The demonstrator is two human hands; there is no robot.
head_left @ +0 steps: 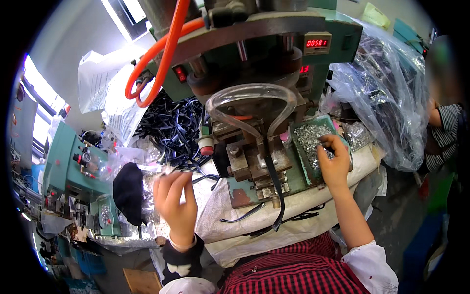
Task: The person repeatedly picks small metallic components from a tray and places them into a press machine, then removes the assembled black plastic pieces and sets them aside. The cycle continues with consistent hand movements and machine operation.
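The small shiny metal parts (313,137) lie in a heap inside a shallow green metal tray (301,164), which stands on the right side of the green press machine (254,59), just beside its lower block. The right hand (333,164) is in this tray, on its right part; the fingers (327,143) are curled down and pinched together on the metal parts, but how many pieces they hold is too small to tell.

The left hand (177,201) is raised on the other side of the machine, palm turned toward the camera. Its fingers are closed together around the end of a thin black cord (188,169), near the pile of black cords (169,125) that lies behind it on the bench (313,206). One more black strap (275,188) hangs from the middle of the machine down over the front edge of the bench, which is covered with a whitish cloth.

Above the working place of the machine there is a bent clear plastic guard (252,105), and an orange hose (161,63) makes a loop at the upper left. A small counter with red digits (317,43) sits on the top right of the machine. On the left stands a second green machine (73,171), with a black cloth object (128,191) near it. On the right, large clear plastic bags (387,98) are piled, and beside them another person in a striped sleeve (443,132) is partly seen.
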